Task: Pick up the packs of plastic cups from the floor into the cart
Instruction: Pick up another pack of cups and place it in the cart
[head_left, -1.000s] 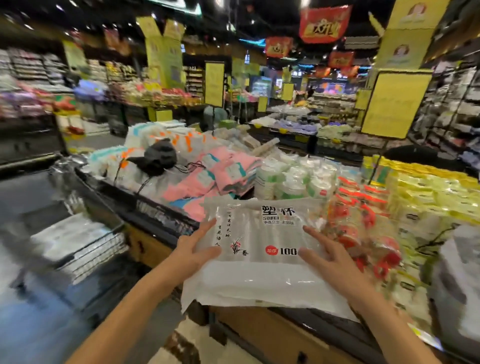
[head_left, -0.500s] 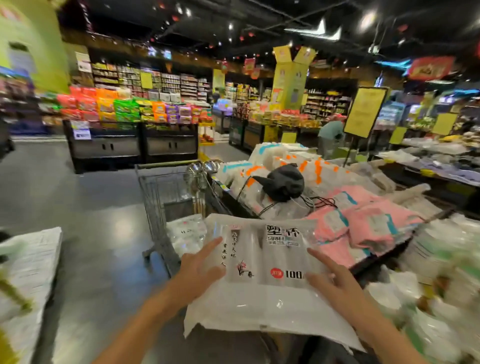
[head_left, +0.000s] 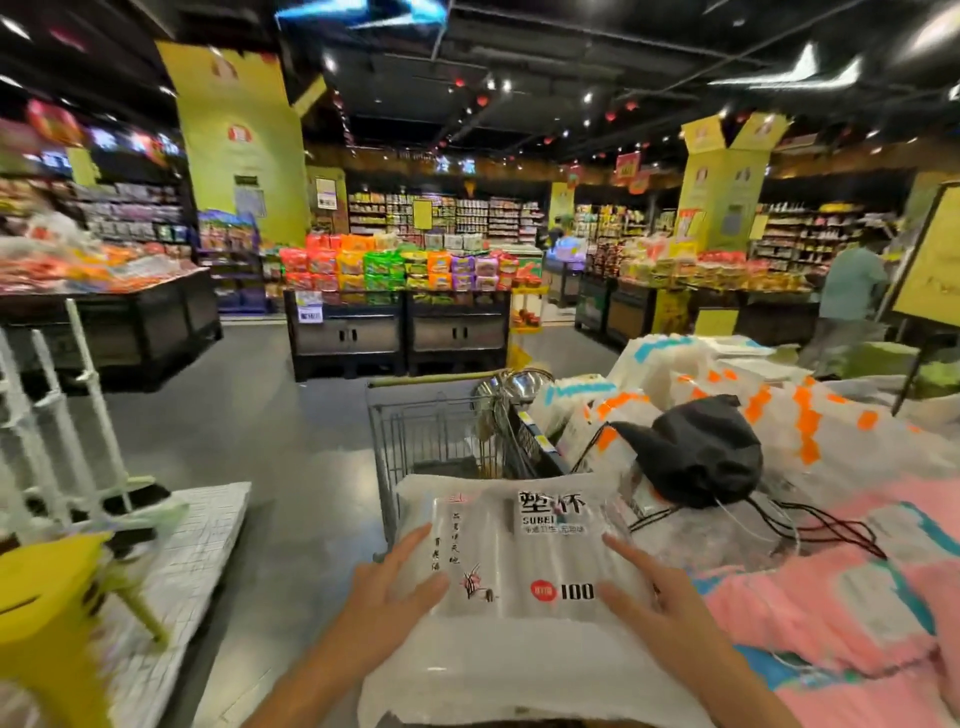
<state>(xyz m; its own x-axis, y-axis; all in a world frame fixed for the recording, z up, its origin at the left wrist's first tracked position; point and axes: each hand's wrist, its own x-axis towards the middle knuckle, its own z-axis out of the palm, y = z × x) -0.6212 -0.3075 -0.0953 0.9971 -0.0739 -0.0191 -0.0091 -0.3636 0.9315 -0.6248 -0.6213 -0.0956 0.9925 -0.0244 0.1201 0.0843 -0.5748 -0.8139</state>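
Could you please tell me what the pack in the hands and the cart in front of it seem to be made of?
Pack of cups: thin translucent plastic film, glossy, creased and printed. Cart: grey metal wire, going by its thin grid of bars; the finish looks dull, though blur leaves that open.

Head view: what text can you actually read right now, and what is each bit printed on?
"塑杯": large black print on the pack of plastic cups held between the left hand and right hand.
"SUBEI": beneath it, same pack.
"100": lower on the pack, beside a red round mark.
Vertical writing on the pack: too blurred to read.
Yellow signs and shelf labels: unreadable.
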